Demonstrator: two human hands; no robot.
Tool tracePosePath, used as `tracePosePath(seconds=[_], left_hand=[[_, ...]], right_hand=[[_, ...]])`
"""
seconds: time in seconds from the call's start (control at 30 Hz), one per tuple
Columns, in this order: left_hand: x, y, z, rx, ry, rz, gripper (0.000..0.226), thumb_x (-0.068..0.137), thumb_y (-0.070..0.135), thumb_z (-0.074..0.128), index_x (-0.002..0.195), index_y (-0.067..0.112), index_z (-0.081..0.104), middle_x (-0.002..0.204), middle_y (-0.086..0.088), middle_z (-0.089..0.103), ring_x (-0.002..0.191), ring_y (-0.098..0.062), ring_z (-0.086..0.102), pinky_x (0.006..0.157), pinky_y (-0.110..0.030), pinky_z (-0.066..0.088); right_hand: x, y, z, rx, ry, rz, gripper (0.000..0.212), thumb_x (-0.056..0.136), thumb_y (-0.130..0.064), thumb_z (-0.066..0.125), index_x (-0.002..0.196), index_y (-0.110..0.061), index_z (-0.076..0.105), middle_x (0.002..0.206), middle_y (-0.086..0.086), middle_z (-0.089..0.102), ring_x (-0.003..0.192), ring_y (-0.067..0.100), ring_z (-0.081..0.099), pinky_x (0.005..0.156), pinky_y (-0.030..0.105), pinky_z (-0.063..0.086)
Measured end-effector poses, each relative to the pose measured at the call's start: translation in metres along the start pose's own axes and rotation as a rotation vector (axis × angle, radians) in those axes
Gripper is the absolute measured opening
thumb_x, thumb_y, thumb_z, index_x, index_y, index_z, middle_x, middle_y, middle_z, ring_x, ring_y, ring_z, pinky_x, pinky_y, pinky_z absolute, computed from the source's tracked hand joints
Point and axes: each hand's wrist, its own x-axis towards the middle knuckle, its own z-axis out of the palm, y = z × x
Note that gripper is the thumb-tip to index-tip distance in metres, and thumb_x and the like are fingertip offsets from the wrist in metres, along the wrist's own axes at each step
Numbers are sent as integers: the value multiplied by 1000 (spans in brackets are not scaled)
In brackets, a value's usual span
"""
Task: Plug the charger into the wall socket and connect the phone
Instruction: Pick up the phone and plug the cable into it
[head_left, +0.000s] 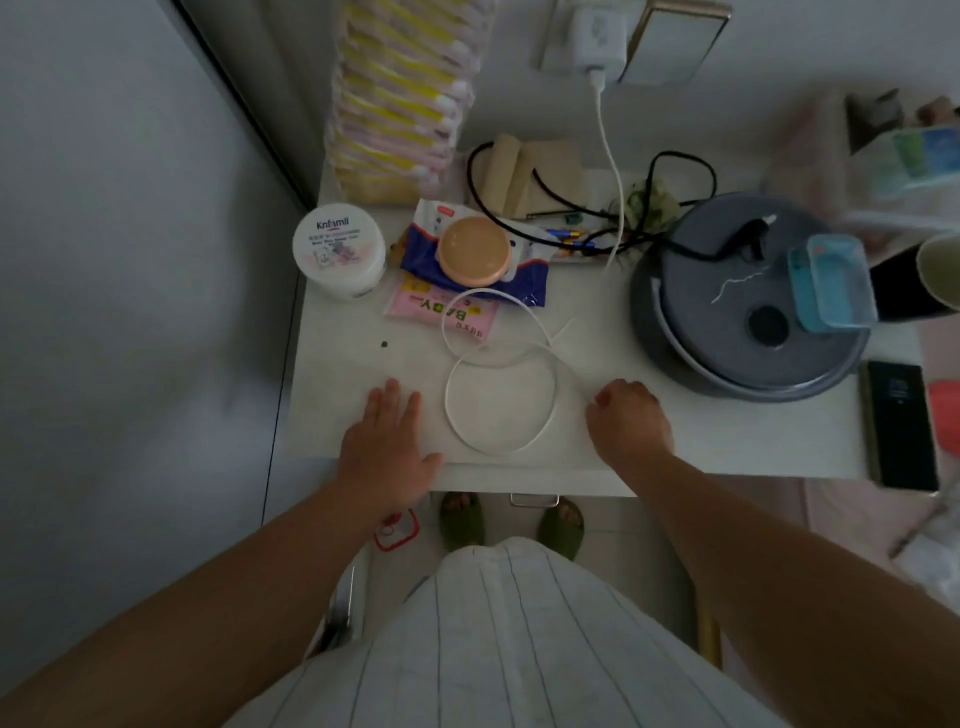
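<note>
A white charger (597, 39) sits in the wall socket (556, 47) at the top of the view. Its white cable (613, 171) runs down onto the white table (727, 441) and lies in loose loops between my hands. A dark phone (901, 423) lies face up at the table's right edge, apart from the cable. My left hand (387, 441) rests flat on the table with fingers apart, left of the loops. My right hand (631, 415) rests as a loose fist, right of the loops, with nothing visible in it.
A grey round appliance (727, 322) with a blue box (831, 283) on it stands at the right. A white jar (340, 249), wipes packs with a peach lid (474, 252), black cables (685, 171) and a tall pack stack (405, 93) crowd the back.
</note>
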Motion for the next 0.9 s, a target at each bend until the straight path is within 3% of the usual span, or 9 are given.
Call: tracePosePath(seconds=[0.1, 0.17, 0.33, 0.53, 0.7, 0.8, 0.9], left_hand=[[-1, 3, -4, -41, -22, -12, 78, 88, 47, 40, 148, 17, 0, 159, -10, -14, 147, -28, -9, 119, -44, 13], [-2, 7, -10, -91, -46, -34, 77, 88, 45, 42, 148, 16, 3, 159, -10, -13, 147, -28, -9, 119, -43, 11], [-5, 36, -28, -305, -49, -50, 78, 85, 45, 48, 148, 15, 12, 160, -11, 2, 148, -26, 2, 120, -41, 13], [-33, 122, -50, -411, 104, 318, 70, 84, 34, 53, 145, 20, 22, 156, -3, 24, 144, -19, 22, 116, -35, 22], [-60, 187, -55, -477, 21, 535, 38, 88, 37, 47, 122, 21, 56, 124, 3, 61, 112, -14, 55, 93, -26, 41], [-75, 220, -47, -547, -31, 618, 27, 89, 35, 48, 102, 18, 63, 97, 3, 66, 90, -10, 59, 79, -24, 44], [-85, 255, -31, -576, -37, 658, 29, 90, 34, 46, 84, 10, 62, 68, 1, 56, 62, -9, 51, 62, -21, 41]], right_hand=[[-18, 4, -6, 319, -50, 69, 11, 88, -21, 47, 92, -13, 54, 81, 2, 55, 69, 16, 50, 59, 25, 41], [-32, 9, -14, 536, -41, 100, 6, 87, -20, 52, 90, -16, 54, 76, -1, 56, 66, 14, 51, 54, 22, 41], [-67, 28, -47, 1179, -32, 228, 11, 84, -8, 57, 78, -16, 60, 76, 4, 60, 72, 18, 58, 77, 32, 52], [-96, 72, -84, 1876, -112, 256, 18, 85, -1, 50, 75, -12, 60, 54, -1, 60, 52, 10, 59, 54, 21, 54], [-106, 112, -113, 2149, -30, 200, 14, 69, -7, 59, 80, -16, 58, 55, -2, 59, 54, 10, 57, 56, 19, 53], [-104, 143, -124, 2215, 42, 218, 17, 63, -10, 66, 79, -16, 62, 59, -1, 61, 58, 10, 60, 56, 21, 54], [-99, 178, -132, 2224, 38, 243, 6, 79, -14, 59, 78, -15, 65, 65, -1, 68, 65, 12, 68, 60, 24, 58]])
